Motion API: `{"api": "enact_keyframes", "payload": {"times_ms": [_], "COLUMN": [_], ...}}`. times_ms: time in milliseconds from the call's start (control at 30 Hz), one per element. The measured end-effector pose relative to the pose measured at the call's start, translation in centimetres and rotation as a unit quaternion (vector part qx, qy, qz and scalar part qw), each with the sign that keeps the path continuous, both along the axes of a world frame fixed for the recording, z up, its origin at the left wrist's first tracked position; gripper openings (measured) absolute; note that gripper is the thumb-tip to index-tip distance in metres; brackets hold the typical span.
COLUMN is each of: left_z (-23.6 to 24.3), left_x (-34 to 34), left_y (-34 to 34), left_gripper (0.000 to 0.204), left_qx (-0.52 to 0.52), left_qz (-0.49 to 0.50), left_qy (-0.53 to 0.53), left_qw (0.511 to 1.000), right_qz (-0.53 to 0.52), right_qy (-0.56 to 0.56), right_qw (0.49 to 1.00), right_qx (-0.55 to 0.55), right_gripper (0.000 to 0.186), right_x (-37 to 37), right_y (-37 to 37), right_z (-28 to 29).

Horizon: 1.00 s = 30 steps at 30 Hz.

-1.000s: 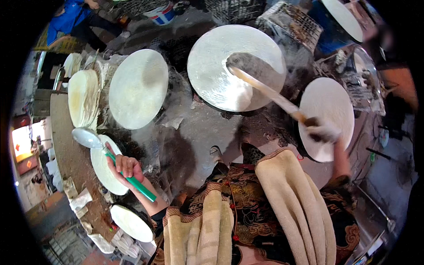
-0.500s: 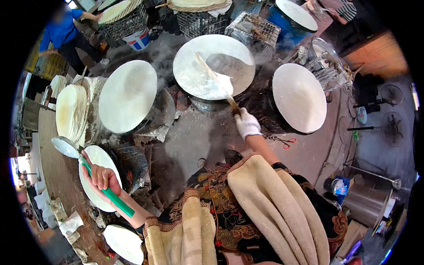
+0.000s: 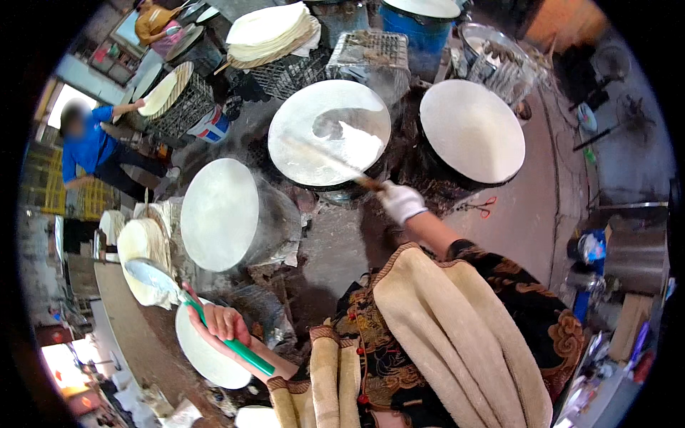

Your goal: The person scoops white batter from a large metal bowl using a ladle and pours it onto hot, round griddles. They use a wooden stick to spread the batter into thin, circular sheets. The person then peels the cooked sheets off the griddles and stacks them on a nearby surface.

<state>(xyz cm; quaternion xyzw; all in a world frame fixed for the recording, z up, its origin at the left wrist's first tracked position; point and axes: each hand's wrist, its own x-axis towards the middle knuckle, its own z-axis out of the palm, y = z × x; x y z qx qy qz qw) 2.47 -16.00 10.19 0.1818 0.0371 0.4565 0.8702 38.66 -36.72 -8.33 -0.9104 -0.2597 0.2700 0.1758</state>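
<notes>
My left hand [image 3: 223,327] is closed round the green handle of a ladle [image 3: 148,274], whose pale, batter-coated bowl points away to the left. Inside a white glove, my right hand [image 3: 402,202] grips the brown end of a long flat wooden spatula [image 3: 325,157], partly smeared by motion. That spatula lies low across the middle round griddle [image 3: 294,107]; whether it touches the surface I cannot tell. Thick white batter [image 3: 359,146] sits right of the griddle's centre, beside a bare grey patch. A thin white layer covers much of the rest.
White-coated griddles stand at the right [image 3: 471,128] and left [image 3: 220,214]. Stacked thin round sheets [image 3: 275,30] rest on a far crate; another stack [image 3: 143,246] is left. Red-handled tongs [image 3: 487,207] lie on the floor. A person in blue [image 3: 89,146] stands far left.
The view has shifted, bringing another person into sight at the far left. My spatula has swung toward the griddle's left side, the batter lump now stands apart from it, and the bare patch looks smaller.
</notes>
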Motion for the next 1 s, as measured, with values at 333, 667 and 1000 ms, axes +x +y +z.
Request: {"api": "enact_keyframes", "payload": {"times_ms": [333, 667, 1000], "left_z": [-1.1, -0.1, -1.1], "left_x": [5.6, 8.1, 9.7], "left_y": [0.6, -0.4, -0.3], "left_gripper": [0.044, 0.046, 0.045], "left_qx": [-0.066, -0.059, -0.07], "left_qz": [-0.066, -0.088, -0.116], "left_qy": [0.062, 0.088, 0.089], "left_qw": [0.994, 0.99, 0.987], "right_qz": [0.014, -0.025, -0.073], "right_qy": [-0.066, -0.094, -0.089], "right_qw": [0.992, 0.995, 0.992], "right_qx": [0.104, 0.035, 0.048], "right_gripper": [0.037, 0.04, 0.041], "right_x": [6.4, 12.3, 10.4], "right_y": [-0.7, -1.9, -5.3], "right_z": [3.5, 1.2, -0.4]}}
